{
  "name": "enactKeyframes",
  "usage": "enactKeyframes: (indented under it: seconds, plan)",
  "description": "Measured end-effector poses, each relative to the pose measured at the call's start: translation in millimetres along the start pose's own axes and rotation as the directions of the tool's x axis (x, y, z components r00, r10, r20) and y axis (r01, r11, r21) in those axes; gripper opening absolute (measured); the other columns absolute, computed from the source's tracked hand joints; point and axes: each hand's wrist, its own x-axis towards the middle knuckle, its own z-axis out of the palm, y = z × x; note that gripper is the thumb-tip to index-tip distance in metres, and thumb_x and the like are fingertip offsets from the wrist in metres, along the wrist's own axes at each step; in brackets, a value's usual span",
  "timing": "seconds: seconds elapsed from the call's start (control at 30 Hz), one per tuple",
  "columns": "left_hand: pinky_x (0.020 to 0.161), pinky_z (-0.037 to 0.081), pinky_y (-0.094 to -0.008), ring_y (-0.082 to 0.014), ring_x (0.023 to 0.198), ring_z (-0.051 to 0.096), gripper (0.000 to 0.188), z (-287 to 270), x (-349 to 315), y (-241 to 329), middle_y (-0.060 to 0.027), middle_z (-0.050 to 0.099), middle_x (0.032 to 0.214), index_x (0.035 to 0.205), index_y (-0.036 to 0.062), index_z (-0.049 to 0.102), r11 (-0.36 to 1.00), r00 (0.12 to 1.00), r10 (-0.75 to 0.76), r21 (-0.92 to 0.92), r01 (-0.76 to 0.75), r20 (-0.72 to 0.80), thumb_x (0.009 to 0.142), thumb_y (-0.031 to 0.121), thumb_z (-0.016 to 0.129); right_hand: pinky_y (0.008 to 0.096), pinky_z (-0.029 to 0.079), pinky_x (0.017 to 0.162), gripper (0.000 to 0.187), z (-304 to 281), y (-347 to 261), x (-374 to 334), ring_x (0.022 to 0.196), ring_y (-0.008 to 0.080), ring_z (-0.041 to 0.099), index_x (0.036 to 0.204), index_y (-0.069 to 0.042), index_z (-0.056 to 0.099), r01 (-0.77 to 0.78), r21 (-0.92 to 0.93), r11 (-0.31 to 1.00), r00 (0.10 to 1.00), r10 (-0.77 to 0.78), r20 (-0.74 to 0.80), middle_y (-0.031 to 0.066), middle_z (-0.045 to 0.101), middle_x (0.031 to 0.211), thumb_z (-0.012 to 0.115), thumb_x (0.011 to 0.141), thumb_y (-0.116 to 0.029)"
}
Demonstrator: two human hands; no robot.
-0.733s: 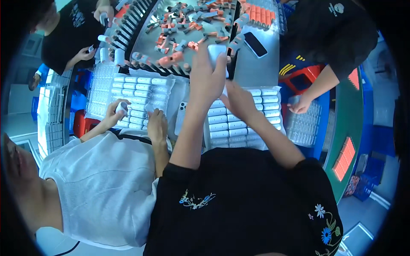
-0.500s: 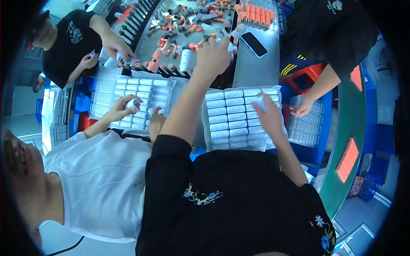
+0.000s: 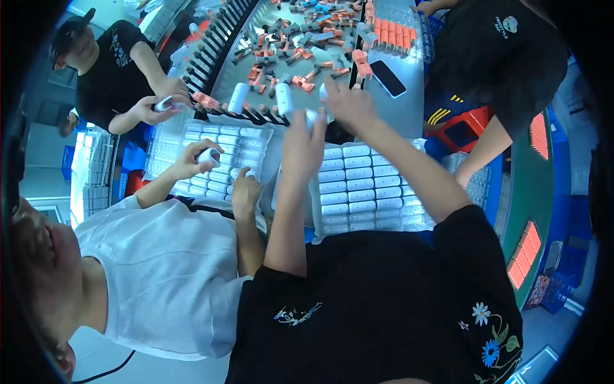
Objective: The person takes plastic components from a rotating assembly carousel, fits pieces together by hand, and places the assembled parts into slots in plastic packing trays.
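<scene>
My left hand (image 3: 302, 150) is raised just beyond the tray's left corner, its fingers closed on a white rounded casing (image 3: 311, 118). Beside it, my right hand (image 3: 352, 109) reaches over the near edge of the peg rack. A white casing (image 3: 323, 91) shows at its fingertips, partly covered by the fingers. Below my forearms lies a clear plastic tray (image 3: 409, 221) with rows of white casings (image 3: 358, 173); my right arm hides part of it. Another white casing (image 3: 284, 99) stands upright on the rack, left of my hands.
Orange and grey parts (image 3: 300, 45) lie heaped beyond the rack. A phone (image 3: 388, 79) rests on the metal surface at right. At left, a co-worker in white handles casings over a second tray (image 3: 252, 147). Two people in black work farther off. A red stool (image 3: 467, 128) stands at right.
My right hand has moved from above the tray up and left to the rack. My left hand has drawn back toward me from the rack. The view has shifted slightly.
</scene>
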Motion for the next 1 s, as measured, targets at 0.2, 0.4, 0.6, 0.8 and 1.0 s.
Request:
enactKeyframes:
  seconds: [0.2, 0.4, 0.6, 0.8, 1.0]
  plan:
    - [0.077, 0.055, -0.0547, -0.0466, 0.085, 0.070, 0.035, 45, 84, 36, -0.0295, 0.069, 0.093, 0.110, -0.0019, 0.063, 0.932, 0.957, 0.266, 0.283, -0.225, -0.115, 0.103, 0.032, 0.058, 0.0488, 0.058, 0.075, 0.054, 11, -49, -142, 0.089, 0.0397, 0.072, 0.143, -0.002, 0.051, -0.179, 0.579, 0.795, 0.983, 0.118, 0.143, 0.0200, 0.070, 0.109, 0.068, 0.097, -0.024]
    - [0.068, 0.059, -0.0426, -0.0341, 0.085, 0.073, 0.033, 111, 129, -10, -0.0155, 0.071, 0.091, 0.116, -0.0042, 0.060, 0.627, 0.942, 0.317, 0.720, -0.297, 0.112, 0.094, 0.020, 0.064, 0.0418, 0.056, 0.083, 0.028, -24, 17, -287, 0.093, 0.0324, 0.069, 0.120, -0.005, 0.069, -0.473, 0.575, 0.667, 0.866, 0.474, 0.162, 0.0151, 0.070, 0.099, 0.070, 0.093, -0.008]
    - [0.080, 0.059, -0.0502, -0.0411, 0.096, 0.071, 0.036, 69, 91, -27, -0.0223, 0.063, 0.114, 0.108, 0.0003, 0.071, 0.670, 0.956, 0.275, 0.694, -0.264, 0.099, 0.097, 0.034, 0.066, 0.0444, 0.051, 0.096, 0.040, -46, 76, -303, 0.113, 0.0354, 0.062, 0.128, -0.003, 0.064, -0.217, 0.270, 0.938, 0.973, 0.187, 0.133, 0.0165, 0.065, 0.121, 0.062, 0.088, 0.000]
    - [0.081, 0.056, -0.0509, -0.0427, 0.094, 0.067, 0.029, 64, -62, -58, -0.0235, 0.064, 0.104, 0.106, -0.0010, 0.062, 0.829, 0.980, 0.065, 0.537, -0.157, 0.187, 0.088, 0.021, 0.071, 0.0401, 0.050, 0.099, 0.036, -12, 90, -289, 0.117, 0.0301, 0.062, 0.123, 0.001, 0.064, 0.049, 0.030, 0.998, 0.931, -0.056, 0.360, 0.0156, 0.064, 0.121, 0.060, 0.087, 0.000]
    - [0.096, 0.050, -0.0485, -0.0423, 0.112, 0.055, 0.047, 73, -165, -119, -0.0226, 0.056, 0.120, 0.120, -0.0011, 0.060, 0.858, 0.960, 0.122, 0.459, -0.230, 0.253, 0.074, 0.004, 0.067, 0.0406, 0.050, 0.088, 0.042, -20, 95, -269, 0.108, 0.0310, 0.062, 0.114, -0.002, 0.061, 0.173, 0.046, 0.984, 0.879, -0.176, 0.444, 0.0146, 0.061, 0.109, 0.075, 0.075, -0.010]
